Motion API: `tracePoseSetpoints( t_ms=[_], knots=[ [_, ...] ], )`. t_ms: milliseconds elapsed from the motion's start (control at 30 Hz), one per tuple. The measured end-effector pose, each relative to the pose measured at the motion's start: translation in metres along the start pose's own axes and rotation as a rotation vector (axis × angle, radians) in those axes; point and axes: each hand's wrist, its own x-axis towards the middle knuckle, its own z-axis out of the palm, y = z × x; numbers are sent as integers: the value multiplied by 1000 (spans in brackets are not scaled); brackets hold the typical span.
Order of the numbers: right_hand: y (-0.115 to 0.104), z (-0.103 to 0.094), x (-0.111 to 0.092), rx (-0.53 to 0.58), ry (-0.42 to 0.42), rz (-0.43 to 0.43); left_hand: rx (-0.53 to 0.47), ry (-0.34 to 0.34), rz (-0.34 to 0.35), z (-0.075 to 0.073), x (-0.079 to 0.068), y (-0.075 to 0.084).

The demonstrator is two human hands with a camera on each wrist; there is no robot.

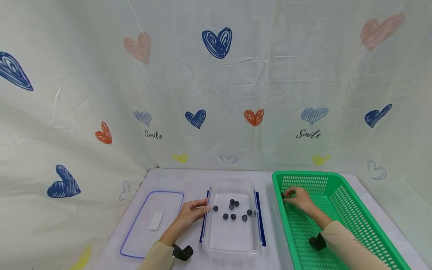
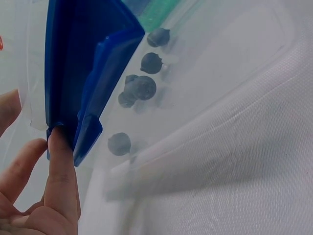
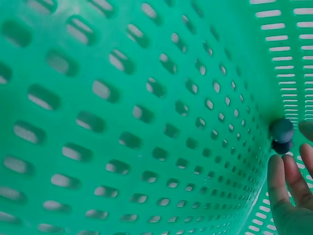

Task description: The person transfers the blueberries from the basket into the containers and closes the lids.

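Note:
My left hand rests at the left side of a clear plastic box, its fingers touching the blue side latch. Several dark, round, blueberry-like balls with small nubs lie inside the box. My right hand reaches into the green basket, close to its far left corner. Two more dark balls sit in that corner, right at the fingertips. Thumb and fingers stand apart around them in the right wrist view.
A clear lid with a blue rim lies left of the box, with a white rectangular piece on it. The green basket's perforated wall rises beside the right hand. A white curtain printed with hearts hangs behind the table.

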Motion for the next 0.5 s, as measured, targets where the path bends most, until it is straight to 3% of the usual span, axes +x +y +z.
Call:
tracePoseSetpoints(
  t_ms=[500],
  knots=[
    [7, 11, 1, -21, 8, -68, 7, -1, 3, 0, 0, 0]
  ],
)
